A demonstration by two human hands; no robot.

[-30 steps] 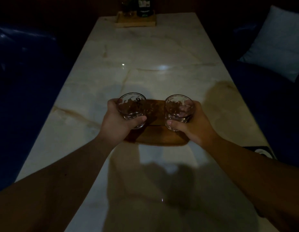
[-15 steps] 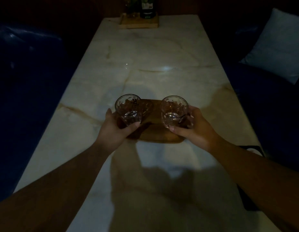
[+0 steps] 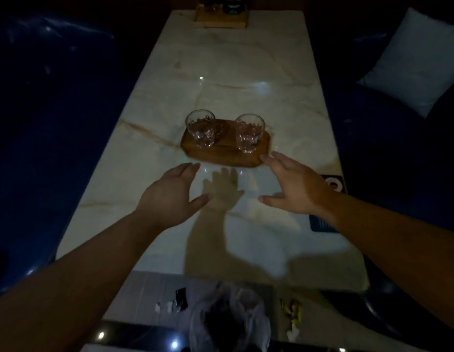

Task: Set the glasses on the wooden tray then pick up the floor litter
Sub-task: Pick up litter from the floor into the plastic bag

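Two clear cut-glass tumblers stand upright on the small wooden tray [image 3: 224, 154] in the middle of the marble table: the left glass [image 3: 201, 127] and the right glass [image 3: 249, 132]. My left hand [image 3: 174, 193] hovers open over the table, just short of the tray's near left corner. My right hand [image 3: 297, 182] is open too, its fingertips close to the tray's near right corner. Neither hand touches a glass. Litter lies on the tiled floor below the table's near edge: white scraps with a dark wrapper [image 3: 171, 303] and yellowish bits [image 3: 292, 311].
The marble table [image 3: 221, 72] runs away from me between dark blue sofas; a white cushion [image 3: 419, 62] is on the right one. A second wooden tray with bottles [image 3: 221, 19] stands at the far end. A dark device [image 3: 325, 224] lies at the right edge. A clear plastic bag [image 3: 231, 318] is on the floor.
Both hands have let go of the glasses, which now stand on the tray, and have drawn back toward me with fingers spread. The view has pulled back, and the floor shows.
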